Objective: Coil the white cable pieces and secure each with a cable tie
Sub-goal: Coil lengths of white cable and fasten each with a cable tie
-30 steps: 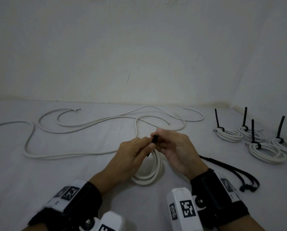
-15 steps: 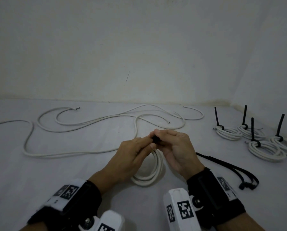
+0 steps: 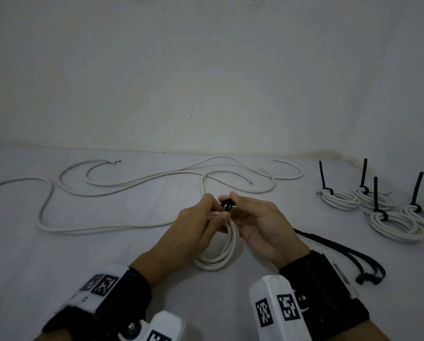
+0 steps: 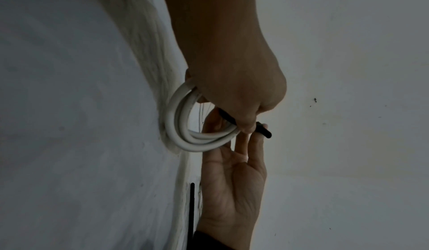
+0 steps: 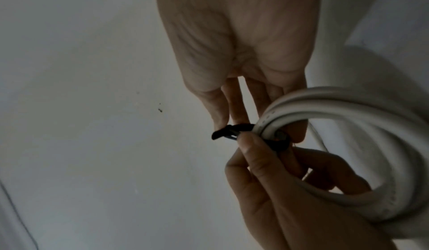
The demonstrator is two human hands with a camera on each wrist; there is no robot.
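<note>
1. The white coil (image 3: 222,247) stands on edge on the pale surface (image 3: 58,279) between the two hands. Its lower arc touches the surface and its top arc is raised into the fingers.

2. A black cable tie (image 3: 228,205) wraps the top arc of the coil. Its short free end sticks out from the bundle toward the far wall, as the right wrist view shows (image 5: 230,134). Whether the tail has already passed through the head I cannot tell.

3. The left hand (image 3: 196,227) pinches the tie and the strands together with curled thumb and forefinger, right at the wrap. It is the nearer hand to the joint.

4. The right hand (image 3: 262,225) meets it from the other side. Its fingertips (image 5: 223,118) close narrowly on the tie's free end, and the palm faces the coil.

5. The tie's long axis runs across the strands. I judge the tightening pull must go along that axis, away from the coil, with the left hand bracing.

6. Farther out, loose white cable (image 3: 132,183) sprawls behind. Four tied coils (image 3: 338,200) sit well to the right. Spare black ties (image 3: 348,257) lie beside the right wrist.
</note>
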